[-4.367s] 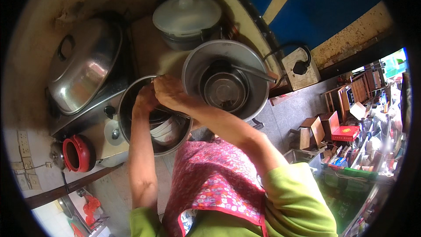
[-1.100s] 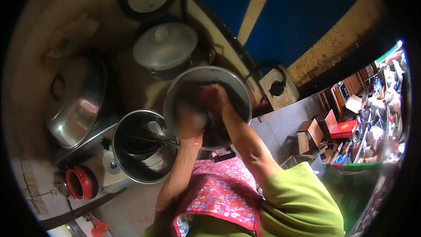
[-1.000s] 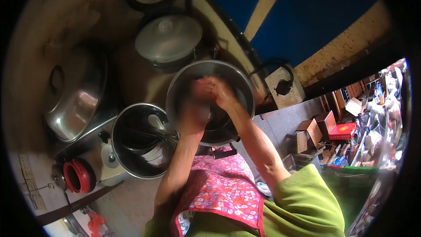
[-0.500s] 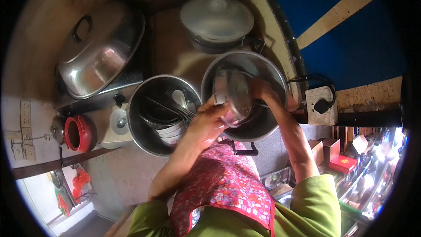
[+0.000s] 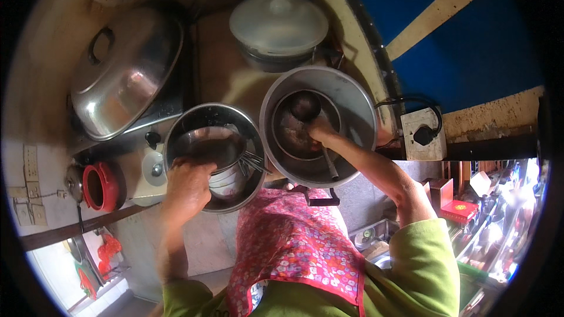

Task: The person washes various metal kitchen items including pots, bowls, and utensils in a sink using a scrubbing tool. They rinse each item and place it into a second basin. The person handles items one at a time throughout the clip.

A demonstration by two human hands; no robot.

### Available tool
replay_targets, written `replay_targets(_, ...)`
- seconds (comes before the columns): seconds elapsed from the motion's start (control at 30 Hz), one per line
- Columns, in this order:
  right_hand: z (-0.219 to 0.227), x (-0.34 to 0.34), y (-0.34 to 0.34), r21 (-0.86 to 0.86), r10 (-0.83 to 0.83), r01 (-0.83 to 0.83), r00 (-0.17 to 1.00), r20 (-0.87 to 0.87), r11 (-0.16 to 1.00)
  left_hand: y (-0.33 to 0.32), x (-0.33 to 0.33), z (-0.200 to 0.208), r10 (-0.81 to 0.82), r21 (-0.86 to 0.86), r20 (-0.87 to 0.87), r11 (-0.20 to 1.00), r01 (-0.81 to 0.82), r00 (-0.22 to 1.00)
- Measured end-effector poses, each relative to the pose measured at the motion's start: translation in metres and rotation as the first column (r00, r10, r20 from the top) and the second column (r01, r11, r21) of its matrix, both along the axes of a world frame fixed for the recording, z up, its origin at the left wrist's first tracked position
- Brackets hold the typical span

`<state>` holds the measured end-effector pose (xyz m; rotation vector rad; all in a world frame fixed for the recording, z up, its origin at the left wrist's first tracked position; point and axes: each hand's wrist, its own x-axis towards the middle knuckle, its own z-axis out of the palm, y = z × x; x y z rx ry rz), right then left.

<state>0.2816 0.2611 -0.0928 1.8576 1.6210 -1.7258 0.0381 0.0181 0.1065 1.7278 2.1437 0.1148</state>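
My left hand is closed on the rim of a shiny metal bowl, which lies tilted inside the left metal pot. Beneath it are stacked white bowls, with several thin metal handles sticking out beside them. In the larger right pot, my right hand grips a ladle whose dark round head points away from me. Its handle comes out below my fist toward the near rim. A round metal basin sits inside this pot, under the ladle.
Behind the pots stands a lidded pot. A big domed metal lid is at the left, above a stove knob and a red jar. To the right is a socket box with a black plug and cord.
My left hand has carried the metal bowl from the right pot leftward into the left pot. My right hand, earlier at that bowl, now grips the ladle in the right pot.
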Motion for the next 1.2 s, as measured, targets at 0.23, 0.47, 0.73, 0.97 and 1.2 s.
replay_targets(0.23,0.003,0.008,-0.033,-0.427,-0.521,0.384,0.809,-0.272,0.819,0.013,-0.004,-0.035,-0.087,0.195,-0.118,0.975,0.109,0.989)
replay_targets(0.47,-0.051,-0.01,-0.019,0.261,0.034,0.022,0.978,-0.208,0.965,0.06,0.118,-0.03,-0.25,0.417,0.141,0.893,0.172,0.958)
replay_targets(0.73,-0.05,0.026,0.004,0.504,0.45,-0.669,0.742,0.497,0.547,0.098,0.14,-0.083,-0.226,0.224,-0.193,0.937,0.267,0.955)
replay_targets(0.97,-0.106,0.004,-0.018,0.364,0.114,-0.065,0.987,-0.116,0.929,0.112,0.161,-0.091,-0.186,0.055,-0.062,0.98,0.189,0.981)
replay_targets(1.2,-0.026,0.01,0.007,0.938,0.508,-0.341,0.797,0.327,-0.069,0.11,0.152,-0.052,-0.318,-0.003,-0.062,0.948,0.318,0.946)
